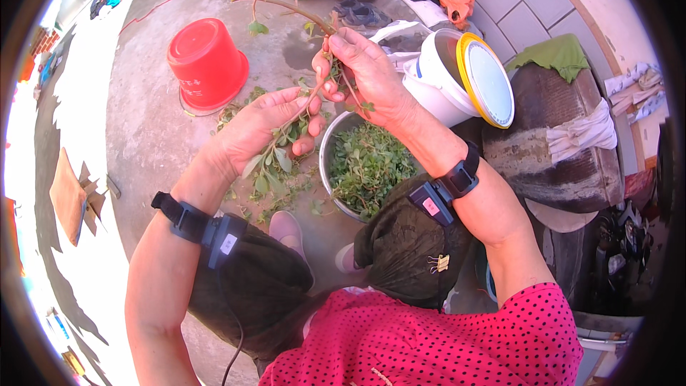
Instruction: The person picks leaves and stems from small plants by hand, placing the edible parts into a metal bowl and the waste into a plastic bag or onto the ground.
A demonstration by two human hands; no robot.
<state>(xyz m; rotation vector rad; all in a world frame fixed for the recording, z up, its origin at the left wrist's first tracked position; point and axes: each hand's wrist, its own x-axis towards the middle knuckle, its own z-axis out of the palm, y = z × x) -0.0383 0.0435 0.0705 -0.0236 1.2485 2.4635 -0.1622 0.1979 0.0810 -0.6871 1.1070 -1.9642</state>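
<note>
Left hand (282, 121): fingers curled, leafy sprig (270, 168) gripped, leaves hanging below it. Right hand (368, 75): closed, long stem (284, 5) pinched between thumb and fingers, its thin end pointed left. Whether sprig and stem are one piece can't be told; join is hidden by the fingers. Both are held above the concrete floor (150, 125), well in from its tiled-wall edge. Metal bowl (324, 161) filled with greens (371, 168) is set below the right forearm, loose leaves (282, 196) scattered just beside it. Toward the wall edge, white bucket (429, 75) is placed near the bowl; red bucket (207, 57) is stood upside down on the opposite side.
</note>
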